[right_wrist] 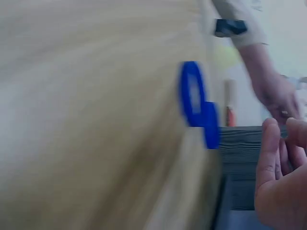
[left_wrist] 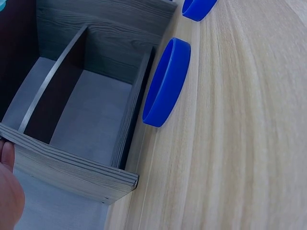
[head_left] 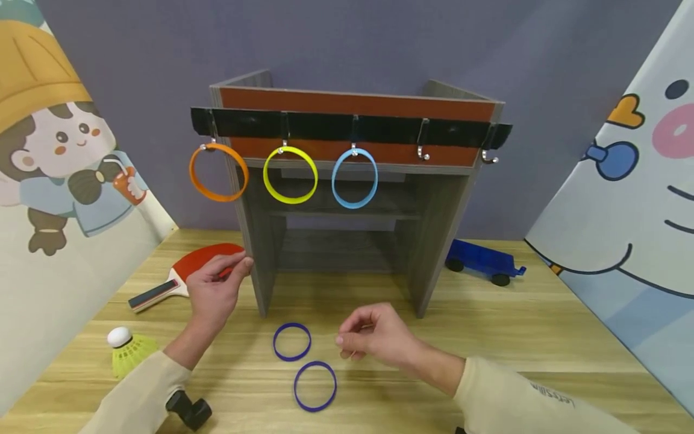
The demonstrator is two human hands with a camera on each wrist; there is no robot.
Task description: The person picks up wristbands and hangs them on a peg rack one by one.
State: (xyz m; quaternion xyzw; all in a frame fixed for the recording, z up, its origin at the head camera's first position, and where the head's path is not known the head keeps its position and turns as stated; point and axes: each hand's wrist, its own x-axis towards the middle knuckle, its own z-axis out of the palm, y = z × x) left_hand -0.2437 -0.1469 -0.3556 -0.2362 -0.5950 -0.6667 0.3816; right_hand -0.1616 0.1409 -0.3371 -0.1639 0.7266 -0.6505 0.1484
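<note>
My left hand [head_left: 219, 283] is at the left side panel of a grey wooden shelf [head_left: 257, 283], thumb and fingertips at its front edge. In the left wrist view only part of that hand [left_wrist: 8, 191] shows beside the panel. Over the table, my right hand [head_left: 382, 337] hovers with loosely curled fingers and nothing visible in them. To its left lie two dark blue rings, one farther back [head_left: 291, 325] and one nearer [head_left: 315, 363]. Orange [head_left: 245, 181], yellow [head_left: 311, 190] and light blue [head_left: 374, 187] rings hang from hooks on the shelf's black rail [head_left: 320, 125].
Two hooks on the right, one inner [head_left: 423, 155] and one outer [head_left: 490, 160], carry no ring. A red table tennis paddle [head_left: 203, 256] and a yellow shuttlecock [head_left: 132, 355] lie left; a blue toy wagon [head_left: 482, 259] stands right. Cartoon-printed panels flank the table.
</note>
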